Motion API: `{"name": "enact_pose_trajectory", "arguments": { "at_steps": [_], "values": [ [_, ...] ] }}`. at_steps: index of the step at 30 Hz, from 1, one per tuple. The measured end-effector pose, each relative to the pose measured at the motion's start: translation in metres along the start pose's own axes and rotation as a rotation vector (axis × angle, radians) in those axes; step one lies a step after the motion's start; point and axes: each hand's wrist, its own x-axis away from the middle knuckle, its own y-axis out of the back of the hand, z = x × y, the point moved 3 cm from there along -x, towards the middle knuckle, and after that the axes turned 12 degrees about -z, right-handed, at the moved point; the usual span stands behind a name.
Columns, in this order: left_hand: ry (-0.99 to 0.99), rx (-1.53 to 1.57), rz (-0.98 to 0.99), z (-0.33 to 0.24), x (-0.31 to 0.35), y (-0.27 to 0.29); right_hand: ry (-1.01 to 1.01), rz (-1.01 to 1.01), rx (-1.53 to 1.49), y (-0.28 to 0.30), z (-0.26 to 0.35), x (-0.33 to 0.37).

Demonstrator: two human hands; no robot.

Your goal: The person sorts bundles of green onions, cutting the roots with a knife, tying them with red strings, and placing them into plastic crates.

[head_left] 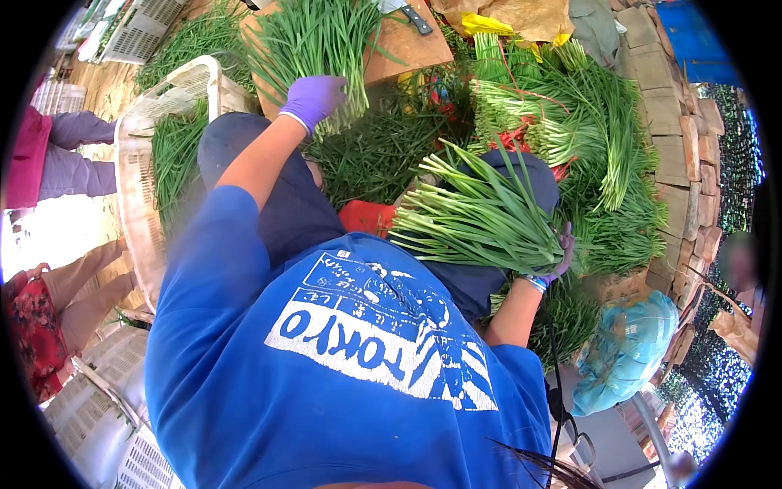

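Observation:
My left hand (314,102), in a purple glove, is closed on the lower stalks of a bunch of garlic chives (314,45) lying on a brown board (411,61); its fingertips are partly hidden. My right hand (560,254), also gloved in purple, holds a second bunch of garlic chives (481,212) over my right thigh. That bunch lies sideways, its pale stalk ends pointing left and its green leaves running toward my palm. Most of the right fingers are hidden behind the leaves. A knife (417,20) with a black handle lies at the board's far edge.
Tied bunches of chives (570,114) are heaped at the right beside a low brick wall (660,130). Loose greens (383,147) lie between my legs. A white plastic basket (126,163) stands left; a blue plastic bag (627,350) sits lower right. Other people are at the left edge.

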Motion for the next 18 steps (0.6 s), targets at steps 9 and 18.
{"name": "enact_pose_trajectory", "arguments": {
  "at_steps": [9,18],
  "values": [
    [-0.040,-0.174,-0.073,0.010,-0.005,-0.024,-0.011,0.005,0.010,0.010,0.001,-0.006],
    [-0.101,-0.119,-0.029,0.011,-0.002,0.006,0.013,0.010,0.009,0.016,0.001,-0.015]
  ]
}}
